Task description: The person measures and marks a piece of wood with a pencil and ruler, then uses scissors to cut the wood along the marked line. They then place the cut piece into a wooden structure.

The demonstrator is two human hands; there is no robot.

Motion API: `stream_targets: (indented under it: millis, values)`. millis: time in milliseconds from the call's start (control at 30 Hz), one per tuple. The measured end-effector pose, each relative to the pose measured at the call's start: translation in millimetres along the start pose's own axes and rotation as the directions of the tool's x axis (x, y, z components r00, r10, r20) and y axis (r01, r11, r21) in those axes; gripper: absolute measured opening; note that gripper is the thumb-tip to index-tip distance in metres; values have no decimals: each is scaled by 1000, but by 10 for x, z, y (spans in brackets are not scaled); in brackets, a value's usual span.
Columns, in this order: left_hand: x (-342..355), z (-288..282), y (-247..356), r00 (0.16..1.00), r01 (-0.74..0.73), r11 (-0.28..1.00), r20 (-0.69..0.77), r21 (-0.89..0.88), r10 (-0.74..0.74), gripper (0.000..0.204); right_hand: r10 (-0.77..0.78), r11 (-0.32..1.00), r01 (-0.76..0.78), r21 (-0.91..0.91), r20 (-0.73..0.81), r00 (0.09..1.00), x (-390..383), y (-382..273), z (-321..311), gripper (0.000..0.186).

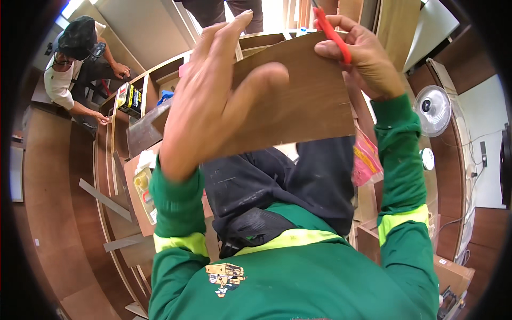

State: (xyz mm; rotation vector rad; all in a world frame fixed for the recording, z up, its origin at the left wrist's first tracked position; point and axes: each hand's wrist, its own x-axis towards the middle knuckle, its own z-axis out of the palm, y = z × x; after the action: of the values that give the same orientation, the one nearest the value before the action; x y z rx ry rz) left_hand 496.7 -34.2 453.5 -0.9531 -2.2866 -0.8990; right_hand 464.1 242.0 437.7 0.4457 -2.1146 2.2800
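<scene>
A brown wood-look sheet (298, 101) is held up before me, its upper edge slightly curved. My right hand (365, 56) grips red-handled scissors (335, 36) at the sheet's upper right corner, the metal end pointing up. The thumb of that hand lies against the sheet's corner. My left hand (205, 101) is raised in front of the sheet's left part, fingers stretched and thumb held apart, slightly blurred. Nothing shows in its grasp; whether the palm touches the sheet, I cannot tell.
A co-worker (80, 64) in a dark cap crouches at far left beside wooden framing (145, 98) and a black-and-yellow box (129, 100). A standing person's legs (229, 13) show beyond the sheet. At right are a pink bag (367, 160) and a fan (432, 111); bottles (142, 181) stand at left.
</scene>
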Motion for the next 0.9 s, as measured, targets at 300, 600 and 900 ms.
stream_targets:
  millis: [300,600,900]
  values:
    - [-5,997,-268,775,438,880,573,-181,-268,53,243,969,-246,14,-213,946,-652,634,-331,45]
    - [-188,1461,-494,660,525,836,696,-160,-281,50,651,750,-656,89,79,755,-2637,775,-494,78]
    - [-154,1518,-700,688,498,851,673,-165,-272,56,651,754,-647,116,0,759,-2486,799,-28,56]
